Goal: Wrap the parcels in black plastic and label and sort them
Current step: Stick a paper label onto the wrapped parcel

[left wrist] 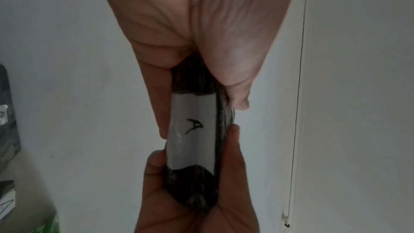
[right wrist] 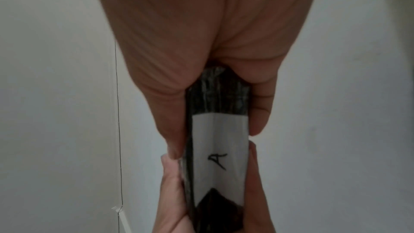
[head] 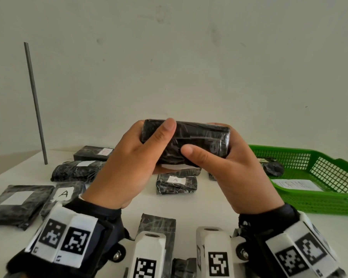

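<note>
Parcel in black plastic sits up off the table, clamped end to end between my two hands. My left hand wraps one short end, thumb laid over the near face and fingers curled behind; my right hand takes the other end the same way. Both wrist views show a white label marked "A" on the underside, between the two sets of fingers, so this one looks wrapped and labelled and I judge only the sorting is left.

From the way it keeps straight edges in my grip, I'd call it a stiff little block, light enough for one hand. The film is glossy and creased, so I expect it to be slippery; holding by the ends, across the narrow thickness, feels safest, and keeps fingers off the label.

Below my grip lie other wrapped parcels, one marked "A" just under the right thumb. Off to the right of my right hand stands a green basket holding one dark bundle.
</note>
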### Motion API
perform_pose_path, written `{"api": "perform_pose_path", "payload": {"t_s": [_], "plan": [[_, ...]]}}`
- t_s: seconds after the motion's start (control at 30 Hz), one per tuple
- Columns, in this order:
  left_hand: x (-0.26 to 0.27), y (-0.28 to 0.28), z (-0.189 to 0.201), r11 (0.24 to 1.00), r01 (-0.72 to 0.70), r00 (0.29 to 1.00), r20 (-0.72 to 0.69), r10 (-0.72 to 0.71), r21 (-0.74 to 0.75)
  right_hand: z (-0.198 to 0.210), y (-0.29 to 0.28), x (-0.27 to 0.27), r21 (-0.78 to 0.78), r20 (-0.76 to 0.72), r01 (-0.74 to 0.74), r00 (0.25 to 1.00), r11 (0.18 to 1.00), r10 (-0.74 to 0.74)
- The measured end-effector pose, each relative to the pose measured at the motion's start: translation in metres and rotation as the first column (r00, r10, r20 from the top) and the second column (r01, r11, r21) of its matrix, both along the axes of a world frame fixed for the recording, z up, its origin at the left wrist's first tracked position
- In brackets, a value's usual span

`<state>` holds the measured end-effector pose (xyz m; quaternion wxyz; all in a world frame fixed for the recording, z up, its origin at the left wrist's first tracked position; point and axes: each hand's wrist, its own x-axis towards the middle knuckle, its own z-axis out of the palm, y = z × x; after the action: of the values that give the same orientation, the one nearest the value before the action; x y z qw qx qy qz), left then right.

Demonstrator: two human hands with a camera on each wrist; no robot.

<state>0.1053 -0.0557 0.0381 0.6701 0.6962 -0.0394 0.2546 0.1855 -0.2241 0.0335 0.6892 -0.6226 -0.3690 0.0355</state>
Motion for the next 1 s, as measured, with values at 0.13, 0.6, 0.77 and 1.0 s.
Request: {"api": "perform_pose_path", "payload": {"t_s": [0.13,0.6,0.77,1.0], "plan": [[-0.0003,-0.0007,0.0009,1.0,0.007,1.0,-0.022,-0.008,-0.016,-0.001,0.0003,0.0027,0.003,-0.014,0.001,1.0,1.0,-0.001],[0.001,-0.0028,0.0014,0.993,0.083,0.996,-0.031,-0.085,-0.083,-0.0025,-0.004,0.007,0.053,-0.075,0.014,0.997,0.998,-0.01],[0.0021,0.0001,-0.0013,0.994,0.082,0.996,-0.011,-0.083,-0.071,-0.0013,-0.0048,0.0074,0.074,-0.144,0.003,0.99,0.997,0.008],[0.0008,-0.0061,0.0003,0.98,0.177,0.983,-0.034,-0.181,-0.093,-0.004,0.0016,0.0094,0.027,-0.128,0.107,0.986,0.994,-0.103]]}}
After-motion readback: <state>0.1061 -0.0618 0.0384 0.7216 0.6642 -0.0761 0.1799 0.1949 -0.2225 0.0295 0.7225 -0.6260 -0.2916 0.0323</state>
